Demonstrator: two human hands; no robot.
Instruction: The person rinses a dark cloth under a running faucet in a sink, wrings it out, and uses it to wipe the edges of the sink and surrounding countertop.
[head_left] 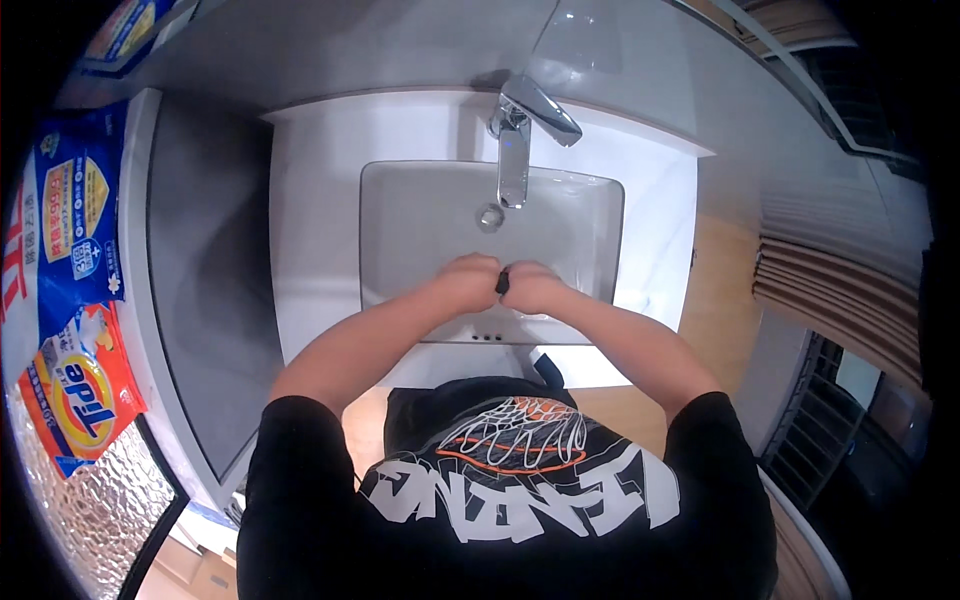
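Over the near part of the grey basin (pixel 420 215), my two hands meet as closed fists. A small black item (pixel 503 281), perhaps a bit of dark fabric, shows between them; the rest of it is hidden in the fingers. My left hand (pixel 468 284) grips it from the left, and my right hand (pixel 534 288) from the right. Beyond them stands a chrome faucet (pixel 513 165), its lever swung to the right and its spout above the round drain (pixel 489 217). No water stream is visible.
The white countertop (pixel 315 230) surrounds the basin. Along the left, a blue bag (pixel 75 200) and an orange detergent bag (pixel 85 385) stand beside a grey recessed panel (pixel 205 270). A black object with a white end (pixel 547 367) is at the counter's front edge. A brown pleated curtain (pixel 840 290) hangs right.
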